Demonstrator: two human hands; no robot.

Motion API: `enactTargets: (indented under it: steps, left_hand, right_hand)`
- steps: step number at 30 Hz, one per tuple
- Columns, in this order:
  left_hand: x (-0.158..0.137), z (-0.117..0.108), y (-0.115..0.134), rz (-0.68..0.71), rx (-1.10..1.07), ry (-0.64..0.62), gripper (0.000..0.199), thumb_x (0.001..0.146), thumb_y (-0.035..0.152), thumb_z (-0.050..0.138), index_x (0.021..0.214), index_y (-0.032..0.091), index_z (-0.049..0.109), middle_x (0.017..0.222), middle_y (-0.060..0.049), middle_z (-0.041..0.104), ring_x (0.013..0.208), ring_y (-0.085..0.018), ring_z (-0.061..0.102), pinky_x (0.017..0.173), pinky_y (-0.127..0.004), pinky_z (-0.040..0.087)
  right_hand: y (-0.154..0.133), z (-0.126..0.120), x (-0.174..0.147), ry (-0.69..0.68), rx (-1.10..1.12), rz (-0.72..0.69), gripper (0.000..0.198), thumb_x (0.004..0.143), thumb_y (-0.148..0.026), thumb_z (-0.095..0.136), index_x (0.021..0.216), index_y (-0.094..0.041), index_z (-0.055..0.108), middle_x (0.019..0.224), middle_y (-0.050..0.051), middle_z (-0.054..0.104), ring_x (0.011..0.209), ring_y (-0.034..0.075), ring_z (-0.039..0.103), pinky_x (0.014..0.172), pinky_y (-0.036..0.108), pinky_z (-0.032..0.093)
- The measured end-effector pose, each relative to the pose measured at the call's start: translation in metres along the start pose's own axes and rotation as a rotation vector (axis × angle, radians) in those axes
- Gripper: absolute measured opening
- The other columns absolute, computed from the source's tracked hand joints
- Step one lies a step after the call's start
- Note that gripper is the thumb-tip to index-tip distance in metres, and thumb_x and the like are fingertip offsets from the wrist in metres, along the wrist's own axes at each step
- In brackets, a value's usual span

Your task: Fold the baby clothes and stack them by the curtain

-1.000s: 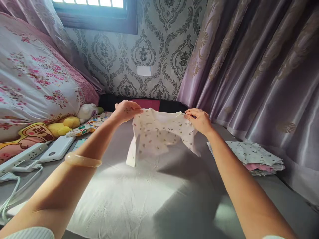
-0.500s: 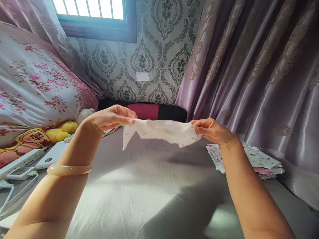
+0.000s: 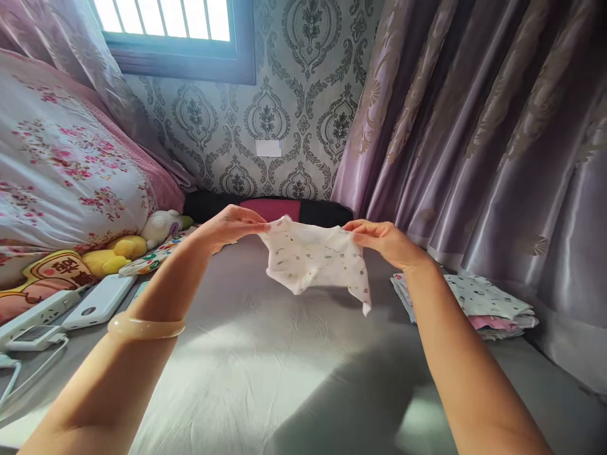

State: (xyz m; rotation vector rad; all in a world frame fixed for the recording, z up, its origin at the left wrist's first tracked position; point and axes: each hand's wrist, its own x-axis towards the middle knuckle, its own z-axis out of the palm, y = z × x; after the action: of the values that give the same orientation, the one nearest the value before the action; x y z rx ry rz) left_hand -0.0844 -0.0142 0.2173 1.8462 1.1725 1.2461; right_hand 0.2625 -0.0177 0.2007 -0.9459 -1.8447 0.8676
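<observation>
A small white cloth [image 3: 315, 256] with a scattered print hangs in the air above the grey bed sheet [image 3: 227, 379]. It looks like a piece of baby clothing, but its exact kind is unclear. My left hand [image 3: 237, 226] pinches its upper left corner between thumb and fingers. At the upper right corner, my right hand [image 3: 379, 240] grips it the same way. The cloth sags between them, with one pointed end dangling below my right hand. A pale bangle [image 3: 146, 327] circles my left forearm.
To the right lies a stack of folded printed cloths [image 3: 488, 300]. On the left are a power strip [image 3: 42, 309], a white power bank [image 3: 100, 302], a yellow plush toy [image 3: 114, 253] and floral bedding [image 3: 71, 151]. A black and red roll [image 3: 270, 208] lines the wall.
My hands have come closer together, and the cloth now hangs lower with more of its print showing. The dangling point has shifted from the left end to the right end.
</observation>
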Motion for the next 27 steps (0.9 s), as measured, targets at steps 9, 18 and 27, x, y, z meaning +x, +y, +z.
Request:
enactTargets:
  steps: [9,18,27]
  left_hand:
    - [0.008,0.007,-0.002,0.012,-0.171,-0.095,0.032,0.055,0.043,0.085,0.072,0.017,0.076,0.087,-0.009,0.074,0.084,-0.022,0.067,0.073,-0.032,0.051]
    - [0.018,0.007,-0.025,-0.105,-0.145,0.063,0.041,0.06,0.051,0.081,0.084,0.018,0.075,0.083,-0.006,0.074,0.076,-0.018,0.065,0.067,-0.028,0.048]
    - [0.024,0.026,-0.031,-0.033,-0.249,0.239,0.052,0.055,0.057,0.079,0.082,0.014,0.068,0.074,-0.003,0.067,0.063,-0.014,0.056,0.059,-0.025,0.042]
  right_hand:
    - [0.007,-0.001,0.007,0.029,0.125,0.009,0.039,0.063,-0.057,0.081,0.08,-0.022,0.077,0.115,0.006,0.069,0.101,0.022,0.062,0.088,0.035,0.048]
    - [0.019,-0.005,0.013,0.209,0.108,0.066,0.045,0.062,-0.058,0.08,0.087,-0.021,0.076,0.09,0.002,0.073,0.086,0.017,0.062,0.082,0.031,0.047]
    - [0.038,0.014,0.031,0.414,-0.16,-0.074,0.041,0.075,-0.057,0.065,0.083,-0.017,0.069,0.074,0.001,0.067,0.068,0.015,0.058,0.066,0.028,0.044]
